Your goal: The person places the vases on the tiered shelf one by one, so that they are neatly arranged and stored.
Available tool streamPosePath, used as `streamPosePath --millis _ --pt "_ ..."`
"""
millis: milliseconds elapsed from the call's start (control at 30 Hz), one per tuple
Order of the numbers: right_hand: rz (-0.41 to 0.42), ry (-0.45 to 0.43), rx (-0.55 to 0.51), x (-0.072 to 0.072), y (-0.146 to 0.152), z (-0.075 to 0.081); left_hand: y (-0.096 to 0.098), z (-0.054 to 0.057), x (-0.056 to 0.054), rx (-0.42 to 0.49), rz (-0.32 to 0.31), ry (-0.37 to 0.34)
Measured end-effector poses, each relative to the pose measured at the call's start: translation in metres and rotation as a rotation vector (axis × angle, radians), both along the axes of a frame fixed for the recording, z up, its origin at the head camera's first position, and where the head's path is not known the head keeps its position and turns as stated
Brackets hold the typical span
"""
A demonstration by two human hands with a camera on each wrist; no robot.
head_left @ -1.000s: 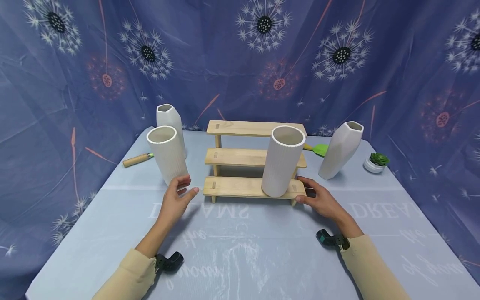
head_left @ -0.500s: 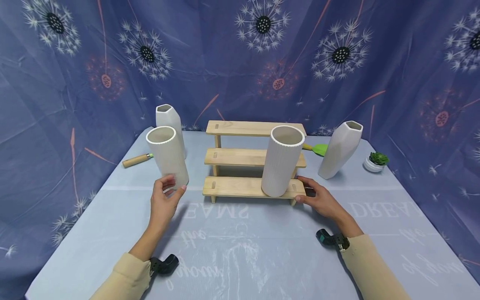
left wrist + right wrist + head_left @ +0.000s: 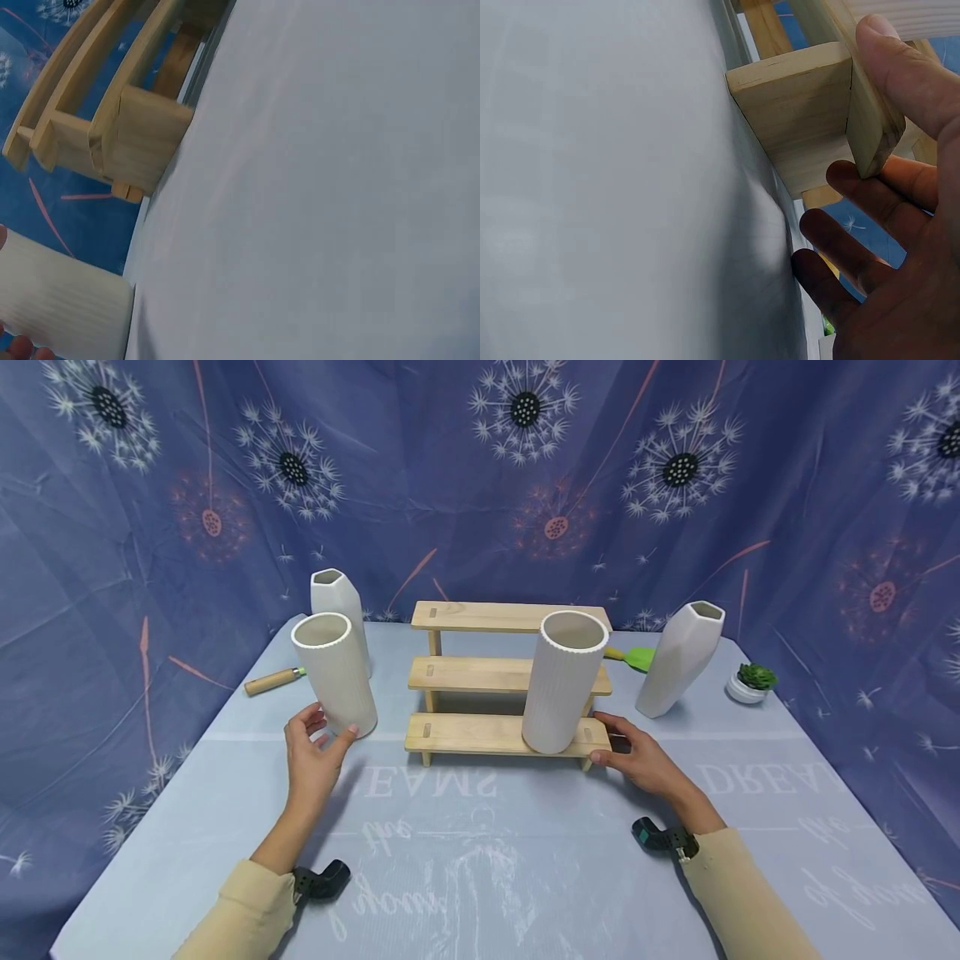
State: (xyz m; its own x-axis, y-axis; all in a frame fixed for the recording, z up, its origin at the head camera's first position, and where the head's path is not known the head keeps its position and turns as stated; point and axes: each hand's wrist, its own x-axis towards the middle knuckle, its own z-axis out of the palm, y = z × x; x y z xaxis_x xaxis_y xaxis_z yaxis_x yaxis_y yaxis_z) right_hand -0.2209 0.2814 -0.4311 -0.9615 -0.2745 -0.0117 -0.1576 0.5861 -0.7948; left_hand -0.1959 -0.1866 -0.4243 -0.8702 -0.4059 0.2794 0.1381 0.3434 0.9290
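A ribbed white cylindrical vase (image 3: 336,672) stands left of the three-tier wooden shelf (image 3: 472,732). My left hand (image 3: 311,764) is at its base, thumb on the near right side and fingers round the left; the left wrist view shows fingertips (image 3: 22,346) against the vase wall. A second ribbed vase (image 3: 564,685) stands at the right of the lowest tier. My right hand (image 3: 641,762) pinches that tier's right end. In the right wrist view the thumb (image 3: 904,67) lies over the board while the index finger reaches beneath it; the other fingers extend free.
A faceted white vase (image 3: 337,593) stands behind the left ribbed one, and another (image 3: 682,660) leans at the right. A wooden handle (image 3: 272,682) lies far left. Behind the shelf's right end is a green spatula-like blade (image 3: 640,659). A potted succulent (image 3: 752,682) sits far right.
My left hand has moved left from beside the ribbed vase to around its base. The right hand has stayed at the shelf end, and the vases have not moved.
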Motion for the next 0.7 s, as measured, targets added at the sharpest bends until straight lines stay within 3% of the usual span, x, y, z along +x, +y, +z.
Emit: streamPosePath --millis 433,700 --pt "0.001 -0.011 0.001 -0.001 0.000 0.000 -0.012 0.001 -0.017 -0.049 -0.056 -0.087" --pt "-0.006 -0.027 0.008 -0.001 0.000 0.000 -0.014 0.001 -0.027 -0.052 -0.093 -0.094"
